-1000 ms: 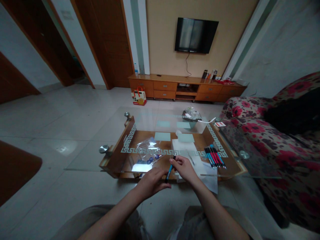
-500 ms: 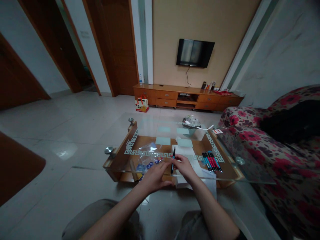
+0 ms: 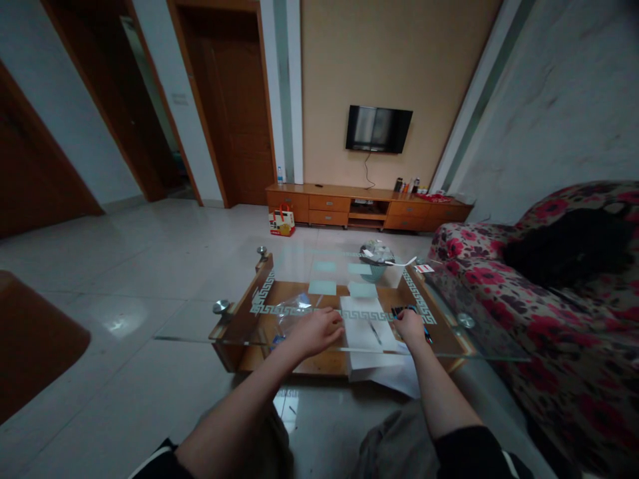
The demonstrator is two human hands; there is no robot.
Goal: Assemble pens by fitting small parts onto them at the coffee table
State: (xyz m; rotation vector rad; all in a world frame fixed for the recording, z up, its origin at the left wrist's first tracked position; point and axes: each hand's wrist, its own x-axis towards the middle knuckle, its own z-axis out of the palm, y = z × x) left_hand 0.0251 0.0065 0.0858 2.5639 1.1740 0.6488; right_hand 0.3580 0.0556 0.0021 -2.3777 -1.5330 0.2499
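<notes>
My left hand point(image 3: 319, 330) hovers over the glass tabletop with loosely curled fingers apart, holding nothing visible. A crumpled clear plastic bag point(image 3: 290, 307) lies beside it. My right hand point(image 3: 409, 330) is at the row of pens point(image 3: 428, 334) on the right, its fingers pinched together and mostly hiding the row. What it pinches is hidden by the hand itself. Between my hands, a slim dark pen-like thing point(image 3: 374, 332) shows against a white box point(image 3: 357, 339), seen at the glass; I cannot tell whether it lies above or below.
The glass coffee table point(image 3: 190, 330) has metal corner knobs and a wooden shelf underneath. White paper point(image 3: 399, 376) hangs at its front. Beyond it stands a filled bin point(image 3: 377, 256). A floral sofa point(image 3: 479, 286) is at the right, and a brown furniture edge point(image 3: 40, 346) at the left.
My right hand has moved right, from the pen held upright between my hands to the row of pens. My left hand has stayed near the middle. The view has tilted up slightly.
</notes>
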